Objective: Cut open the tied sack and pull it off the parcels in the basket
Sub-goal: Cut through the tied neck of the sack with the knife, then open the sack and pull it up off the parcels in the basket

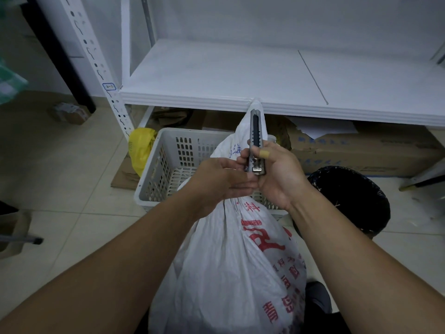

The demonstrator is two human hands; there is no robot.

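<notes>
A full white woven sack [231,268] with red print leans against the front of a grey plastic basket [166,162]. Its tied neck rises behind my hands, and the loose top points up to the shelf edge. My left hand [216,182] grips the bunched neck of the sack. My right hand [277,174] holds a grey utility knife [256,141] upright over the neck, with a plaster on one finger. The knife's blade is not visible. The parcels are hidden inside the sack.
A white metal shelf [240,75] juts out above the basket. Beside the basket on the right stands a black-lined bin [354,198]. Cardboard boxes [361,150] lie under the shelf, and a yellow bag [140,150] sits left of the basket. The floor is pale tile.
</notes>
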